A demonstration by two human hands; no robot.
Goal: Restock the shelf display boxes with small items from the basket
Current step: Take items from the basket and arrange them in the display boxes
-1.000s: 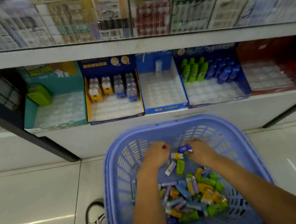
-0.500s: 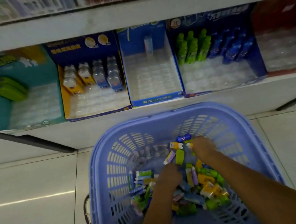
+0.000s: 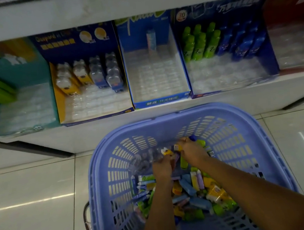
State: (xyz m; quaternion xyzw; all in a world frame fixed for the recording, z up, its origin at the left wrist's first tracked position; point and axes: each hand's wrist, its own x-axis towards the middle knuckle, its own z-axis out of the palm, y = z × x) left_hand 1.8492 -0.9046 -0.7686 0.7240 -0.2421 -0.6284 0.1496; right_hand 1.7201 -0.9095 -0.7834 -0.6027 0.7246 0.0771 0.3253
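Note:
A lilac plastic basket (image 3: 184,112) stands on the floor below the shelf, with a pile of small colourful items (image 3: 194,194) in its near half. Both hands are inside it, near the far wall. My left hand (image 3: 161,166) pinches a small yellow and white item (image 3: 166,151) at its fingertips. My right hand (image 3: 192,152) grips a bunch of small items, a blue cap (image 3: 193,138) sticking out at the top. On the shelf sit the yellow and navy display box (image 3: 94,105), the blue box (image 3: 159,80) and the navy box (image 3: 227,74).
A teal box (image 3: 22,108) holding green items sits at the far left of the shelf and a red box (image 3: 293,45) at the far right. Each box has a clear slotted tray. Glossy floor tiles (image 3: 35,200) surround the basket. A dark frame bar (image 3: 30,148) runs low left.
My left hand went down into the pile, then came back up toward the basket's far wall with a yellow item. The right hand stayed put with its bunch. The view dipped lower.

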